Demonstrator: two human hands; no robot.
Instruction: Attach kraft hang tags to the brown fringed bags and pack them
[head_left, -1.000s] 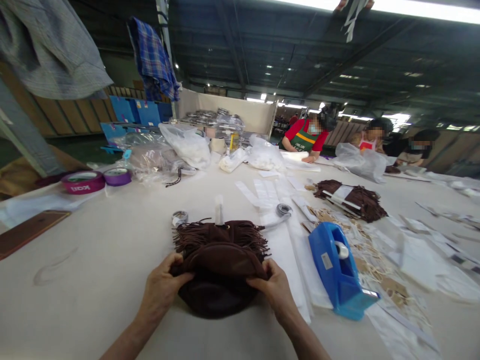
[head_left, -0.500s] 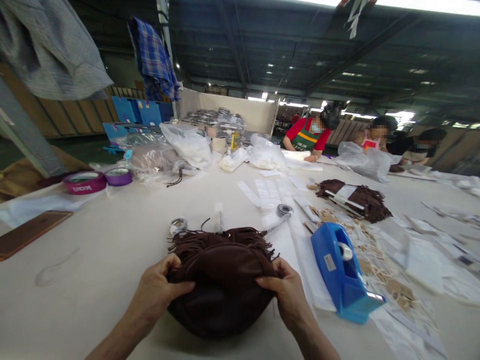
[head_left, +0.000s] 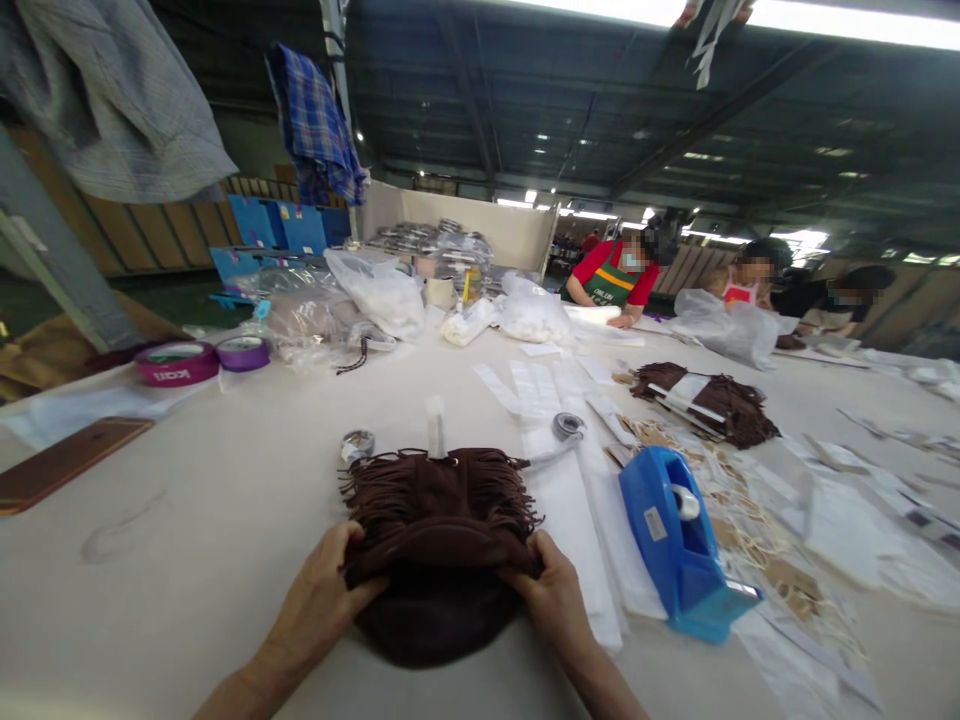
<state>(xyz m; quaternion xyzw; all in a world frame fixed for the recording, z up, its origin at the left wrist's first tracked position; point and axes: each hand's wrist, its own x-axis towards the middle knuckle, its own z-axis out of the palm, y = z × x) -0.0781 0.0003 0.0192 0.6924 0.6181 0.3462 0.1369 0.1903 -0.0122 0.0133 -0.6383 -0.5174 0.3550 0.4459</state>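
Note:
A dark brown leather bag (head_left: pixel 442 620) with fringe along its far part rests on the table directly in front of me. My left hand (head_left: pixel 324 588) pinches its left edge between thumb and fingers. On the opposite edge, my right hand (head_left: pixel 553 590) grips it the same way. Between the hands the near part sags into a dark fold, possibly the bag's opening. A pale tag or strip (head_left: pixel 436 432) stands at the bag's far edge, beside a small roll of tape (head_left: pixel 357 445).
To the right stand a blue tape dispenser (head_left: pixel 671 545), scattered paper tags (head_left: pixel 791 585) and a bundle of brown fringe (head_left: pixel 709 400). A phone (head_left: pixel 71 465) and tape rolls (head_left: pixel 178 364) lie left. Plastic bags (head_left: pixel 375 290) sit farther back. Co-workers (head_left: pixel 611 275) are across the table.
Both hands have drawn slightly closer together while still holding the bag. Its raised near part has folded down, so more of the fringed far part shows.

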